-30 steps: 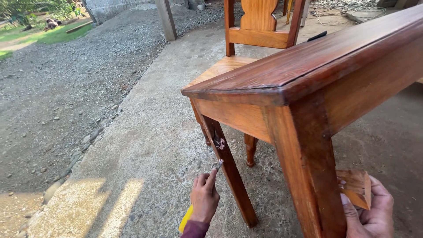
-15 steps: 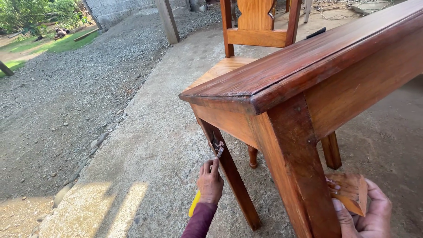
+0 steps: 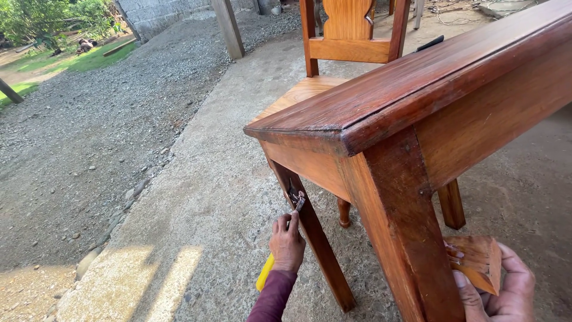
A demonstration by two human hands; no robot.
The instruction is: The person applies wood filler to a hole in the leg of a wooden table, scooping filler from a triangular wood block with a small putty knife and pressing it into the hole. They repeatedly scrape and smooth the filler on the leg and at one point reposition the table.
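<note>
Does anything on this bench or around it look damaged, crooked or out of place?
Nothing stands out. The reddish wooden bench looks whole. The left hand holds a yellow-handled tool to the far leg; the right hand holds a small wooden piece.

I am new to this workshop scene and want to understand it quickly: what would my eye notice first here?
First, the reddish-brown wooden table fills the right side, its corner close to the camera. Below, the left hand holds a yellow-handled tool against the far leg, while the right hand holds a small wooden piece by the near leg. A wooden chair stands behind.
</note>
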